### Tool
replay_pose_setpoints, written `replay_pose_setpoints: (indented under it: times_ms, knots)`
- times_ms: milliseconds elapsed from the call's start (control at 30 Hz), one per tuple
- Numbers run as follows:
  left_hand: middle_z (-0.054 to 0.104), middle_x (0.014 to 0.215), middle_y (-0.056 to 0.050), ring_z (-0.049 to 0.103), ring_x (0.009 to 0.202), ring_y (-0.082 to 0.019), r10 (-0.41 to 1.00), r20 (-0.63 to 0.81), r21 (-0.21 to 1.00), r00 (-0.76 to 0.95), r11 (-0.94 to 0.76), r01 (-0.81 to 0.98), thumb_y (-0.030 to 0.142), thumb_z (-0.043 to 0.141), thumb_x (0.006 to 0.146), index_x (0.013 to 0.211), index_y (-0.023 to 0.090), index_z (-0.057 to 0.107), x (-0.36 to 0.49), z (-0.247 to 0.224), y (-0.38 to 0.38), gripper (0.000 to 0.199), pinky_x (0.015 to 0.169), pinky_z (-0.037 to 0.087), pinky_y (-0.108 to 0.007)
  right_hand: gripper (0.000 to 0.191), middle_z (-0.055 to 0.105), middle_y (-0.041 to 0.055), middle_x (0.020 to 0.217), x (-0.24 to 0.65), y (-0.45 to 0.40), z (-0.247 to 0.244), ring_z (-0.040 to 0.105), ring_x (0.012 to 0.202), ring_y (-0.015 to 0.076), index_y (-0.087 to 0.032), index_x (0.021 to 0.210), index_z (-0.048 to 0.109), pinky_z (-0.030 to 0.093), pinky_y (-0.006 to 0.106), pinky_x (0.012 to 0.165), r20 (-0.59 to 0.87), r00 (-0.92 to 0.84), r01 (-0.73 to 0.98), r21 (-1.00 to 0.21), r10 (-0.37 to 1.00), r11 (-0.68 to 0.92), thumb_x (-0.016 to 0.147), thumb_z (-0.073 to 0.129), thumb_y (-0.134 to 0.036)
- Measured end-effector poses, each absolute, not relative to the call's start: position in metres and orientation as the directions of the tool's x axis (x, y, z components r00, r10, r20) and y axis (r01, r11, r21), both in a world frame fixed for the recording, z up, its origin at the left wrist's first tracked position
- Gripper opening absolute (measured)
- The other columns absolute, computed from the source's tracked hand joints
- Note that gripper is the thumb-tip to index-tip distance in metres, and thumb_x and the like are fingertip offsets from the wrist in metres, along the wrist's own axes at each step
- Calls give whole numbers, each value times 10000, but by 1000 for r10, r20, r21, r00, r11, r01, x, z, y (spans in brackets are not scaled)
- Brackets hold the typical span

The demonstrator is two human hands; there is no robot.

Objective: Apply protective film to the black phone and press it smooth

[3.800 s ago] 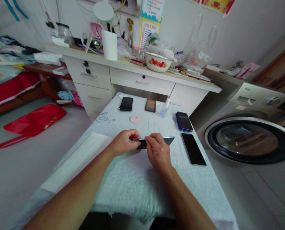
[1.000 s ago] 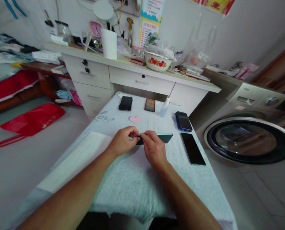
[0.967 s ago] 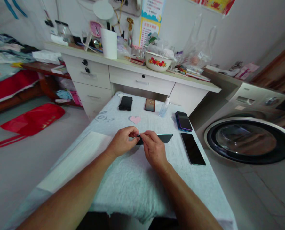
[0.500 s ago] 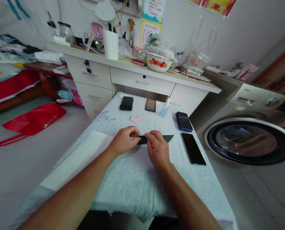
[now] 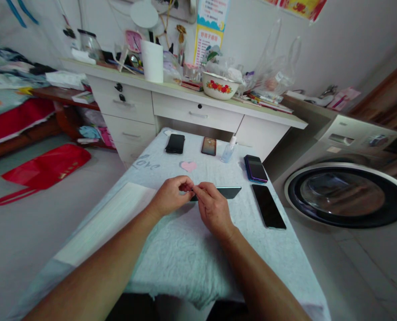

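A dark phone is tilted up on the cloth, its middle part hidden behind my fingers. My left hand is at its left end, thumb and forefinger pinched together. Against those fingertips rest the pinched fingers of my right hand, in front of the phone. Anything tiny between the fingertips is too small to make out. A black phone lies flat to the right, with a stack of phones just behind it.
Towards the back of the cloth-covered table are another black phone, a brownish phone and a spray bottle. White paper lies at left. A washing machine stands right of the table.
My right hand has moved left along the phone, and its fingertips now meet those of my left hand. More of the phone's right part shows.
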State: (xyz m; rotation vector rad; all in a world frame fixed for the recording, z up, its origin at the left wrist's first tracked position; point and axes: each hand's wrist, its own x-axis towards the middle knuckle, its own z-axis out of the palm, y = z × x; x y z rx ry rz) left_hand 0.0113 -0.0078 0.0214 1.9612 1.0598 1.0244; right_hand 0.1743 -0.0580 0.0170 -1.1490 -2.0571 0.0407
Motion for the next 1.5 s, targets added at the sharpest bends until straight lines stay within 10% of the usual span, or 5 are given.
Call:
replay_pose_setpoints:
  times_ms: [800,1500]
  knots:
    - [606,683,21,556,656,-123,898,270,854,348,-390,345,245,623,687,721,174,599,11,25,-9,82,675,475,-256,267,617,70,1003,195,-57,14,614,866,154,-192,1032,679,509,266,812,664,-80,829,-369,743,419,901,454,-131]
    - [630,691,10,563,660,-125,875,295,835,384,-432,342,255,616,721,747,162,626,10,20,-6,98,639,459,-245,381,623,58,1057,174,-60,18,614,961,157,-263,1250,587,521,253,838,595,-337,714,-344,730,610,958,376,-141]
